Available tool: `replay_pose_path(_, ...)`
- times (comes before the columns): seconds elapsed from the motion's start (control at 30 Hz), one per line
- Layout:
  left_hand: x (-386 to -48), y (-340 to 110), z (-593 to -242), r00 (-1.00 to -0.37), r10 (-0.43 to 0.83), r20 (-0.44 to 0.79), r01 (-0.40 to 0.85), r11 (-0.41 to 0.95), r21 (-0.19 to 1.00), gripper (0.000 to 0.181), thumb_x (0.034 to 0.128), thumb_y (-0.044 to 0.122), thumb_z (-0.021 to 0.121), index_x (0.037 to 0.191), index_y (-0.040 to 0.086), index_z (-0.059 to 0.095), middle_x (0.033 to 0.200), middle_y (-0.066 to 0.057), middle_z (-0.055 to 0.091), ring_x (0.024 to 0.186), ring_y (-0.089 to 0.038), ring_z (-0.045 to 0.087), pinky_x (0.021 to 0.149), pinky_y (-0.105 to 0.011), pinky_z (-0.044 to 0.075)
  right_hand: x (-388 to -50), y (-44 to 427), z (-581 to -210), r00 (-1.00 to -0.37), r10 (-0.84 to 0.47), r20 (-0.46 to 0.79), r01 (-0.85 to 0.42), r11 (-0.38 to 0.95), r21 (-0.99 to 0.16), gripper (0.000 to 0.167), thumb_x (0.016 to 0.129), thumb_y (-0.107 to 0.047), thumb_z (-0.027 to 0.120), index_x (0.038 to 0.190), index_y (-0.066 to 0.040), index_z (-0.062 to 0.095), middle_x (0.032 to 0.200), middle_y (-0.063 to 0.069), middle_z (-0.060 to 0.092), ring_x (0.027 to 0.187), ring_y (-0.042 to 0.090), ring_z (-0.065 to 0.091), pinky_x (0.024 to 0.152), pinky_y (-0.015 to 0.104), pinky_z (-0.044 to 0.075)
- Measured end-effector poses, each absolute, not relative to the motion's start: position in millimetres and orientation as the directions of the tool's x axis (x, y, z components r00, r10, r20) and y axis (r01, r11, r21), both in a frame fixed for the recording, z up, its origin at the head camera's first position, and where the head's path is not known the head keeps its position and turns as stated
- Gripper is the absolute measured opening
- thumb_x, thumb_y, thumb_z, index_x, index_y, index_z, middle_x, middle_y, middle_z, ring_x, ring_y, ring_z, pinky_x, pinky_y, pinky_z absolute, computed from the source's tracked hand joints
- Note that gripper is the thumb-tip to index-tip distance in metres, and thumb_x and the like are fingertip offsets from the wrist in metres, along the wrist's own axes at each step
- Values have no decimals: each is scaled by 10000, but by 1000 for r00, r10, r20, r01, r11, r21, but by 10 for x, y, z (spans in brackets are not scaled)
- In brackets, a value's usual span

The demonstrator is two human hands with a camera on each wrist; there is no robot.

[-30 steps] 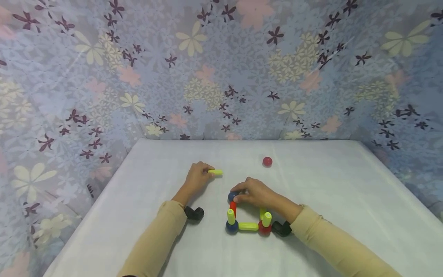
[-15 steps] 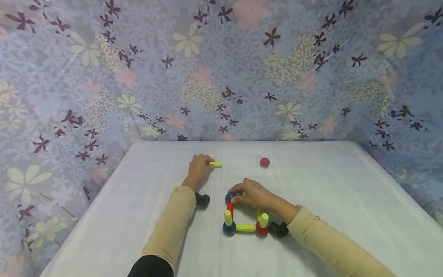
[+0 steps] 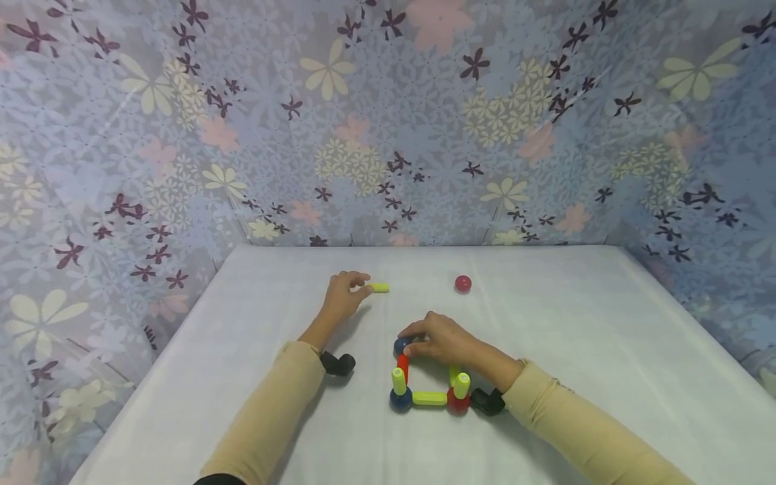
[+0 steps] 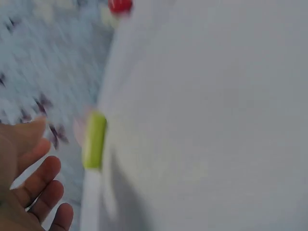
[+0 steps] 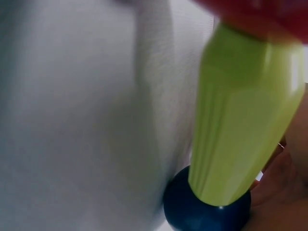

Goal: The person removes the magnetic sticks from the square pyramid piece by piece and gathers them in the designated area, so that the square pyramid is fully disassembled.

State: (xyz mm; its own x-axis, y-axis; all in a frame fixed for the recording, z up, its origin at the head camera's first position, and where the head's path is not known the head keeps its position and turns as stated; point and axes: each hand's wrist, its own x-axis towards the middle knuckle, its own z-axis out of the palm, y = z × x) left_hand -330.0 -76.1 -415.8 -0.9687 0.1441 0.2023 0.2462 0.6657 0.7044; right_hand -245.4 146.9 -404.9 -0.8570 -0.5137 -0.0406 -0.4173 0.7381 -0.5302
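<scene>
My left hand (image 3: 341,296) is beside a yellow-green rod (image 3: 380,287) lying on the table. In the left wrist view, its loosely bent fingers (image 4: 41,180) stand apart from that rod. My right hand (image 3: 445,340) pinches a dark blue ball (image 3: 401,346) at the far left corner of a ball-and-rod frame. A red rod (image 3: 403,368) joins it to a nearer blue ball (image 3: 401,399). From there a yellow-green rod (image 3: 430,399) leads to a red ball (image 3: 457,402). Upright rods (image 3: 398,382) stand on both near balls. My right hand partly covers the frame's far right side.
A loose red ball (image 3: 463,283) lies toward the back of the white-covered table (image 3: 545,296). Flowered cloth (image 3: 388,135) rises behind the table and along its sides. Black wrist cameras (image 3: 338,364) sit by both wrists.
The left hand carried the yellow-green rod a little farther back, then loosened its fingers and drew slightly back from it. The right hand stays on the blue ball.
</scene>
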Motion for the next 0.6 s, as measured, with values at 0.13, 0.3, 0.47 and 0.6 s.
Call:
replay_pose_path(0.13,-2840,-790,-4104,-965,176,193,259,536,804,287,943,330,549,1137,148,657,1106,-57,649,1075,-219,560,936,-406,454,-2443,1453,-4044,-860,-508,-41,-411,740,-532,340,817,-313,714,1145,-227,688,982,-109,673,810,110,434,672,242,358)
replay_pose_path(0.3,-2251,-816,-4082,-925,337,177,324,453,830,285,959,324,517,1147,161,656,1132,-32,661,1089,-183,558,936,-380,448,-2445,1453,-4049,-862,-505,-44,-408,744,-530,352,817,-321,713,1153,-220,683,987,-104,678,808,109,439,670,241,366)
replay_pose_path(0.47,-1867,-830,-4101,-856,491,163,373,368,852,310,888,93,576,1192,120,627,1140,-34,649,1099,-182,522,957,-386,430,-2438,1455,-4051,-861,-507,-43,-411,743,-528,340,815,-317,714,1142,-226,688,956,-113,667,804,113,439,667,241,361)
replay_pose_path(0.6,-1722,-795,-4111,-837,525,155,379,350,857,361,842,130,660,1201,140,621,1143,58,635,1093,-139,491,971,-394,407,-2437,1453,-4047,-861,-508,-32,-420,743,-521,336,815,-317,715,1136,-225,690,933,-117,652,803,107,431,673,241,358)
